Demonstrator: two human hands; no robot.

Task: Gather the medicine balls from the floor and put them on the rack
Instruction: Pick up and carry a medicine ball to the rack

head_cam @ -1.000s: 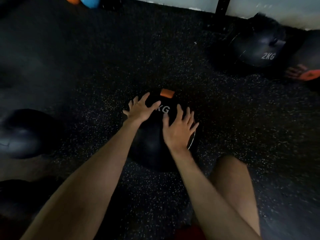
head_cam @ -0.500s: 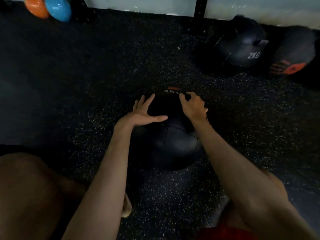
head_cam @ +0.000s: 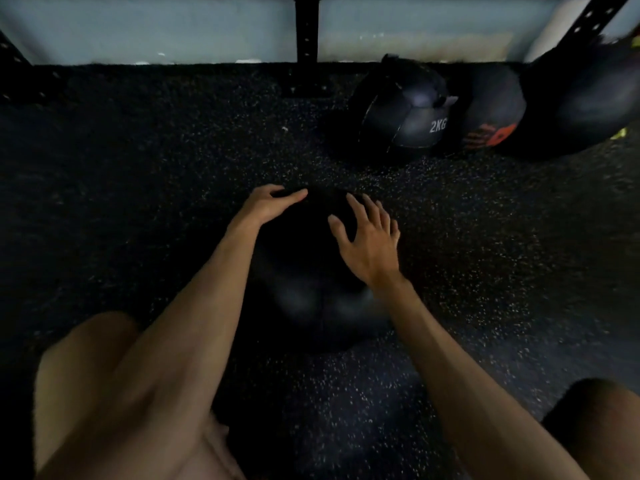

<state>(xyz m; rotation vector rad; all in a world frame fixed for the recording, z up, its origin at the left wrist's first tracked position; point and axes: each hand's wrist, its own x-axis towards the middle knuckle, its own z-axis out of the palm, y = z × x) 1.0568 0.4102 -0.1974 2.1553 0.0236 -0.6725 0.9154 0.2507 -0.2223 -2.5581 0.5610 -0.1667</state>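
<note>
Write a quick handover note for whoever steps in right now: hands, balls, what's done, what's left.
Left hand: cupped on the near ball's far left side. Right hand: fingers spread on its top right. No firm grip visible, and the ball looks to be on the floor.
2KG ball, an orange-marked ball and a third ball lie by the rack posts.
Done: nothing seen racked.
Left: lift this ball, rack it, then the others.
</note>
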